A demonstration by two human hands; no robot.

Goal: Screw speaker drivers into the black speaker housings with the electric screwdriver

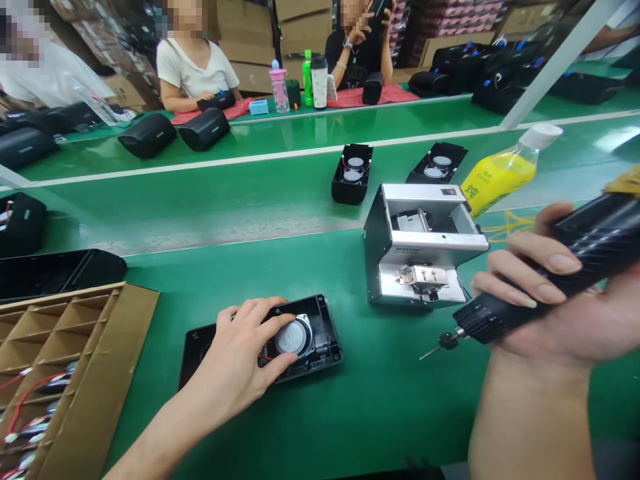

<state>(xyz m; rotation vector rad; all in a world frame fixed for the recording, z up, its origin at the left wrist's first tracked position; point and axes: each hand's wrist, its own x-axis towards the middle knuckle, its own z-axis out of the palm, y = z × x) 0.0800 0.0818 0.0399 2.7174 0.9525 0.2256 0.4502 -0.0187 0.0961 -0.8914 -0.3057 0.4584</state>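
Observation:
My left hand [250, 340] reaches over a black speaker housing [327, 333] that lies open on the green table. Its thumb and fingertips rest around a round silver speaker driver [291, 338] inside the housing. My right hand [540, 293], raised at the right, is wrapped round a black electric screwdriver [520, 307]; the thin bit points down and left, above the table and apart from the housing. Between and beyond the hands stands a silver and black screw feeder [425, 247], with screws too small to make out.
A cardboard box [125, 333] with divided compartments and wired parts sits at the left. Behind the feeder are two open housings [350, 190] [437, 163] and a yellow bottle [500, 175]. People sit across the table near finished-looking black speakers [147, 135].

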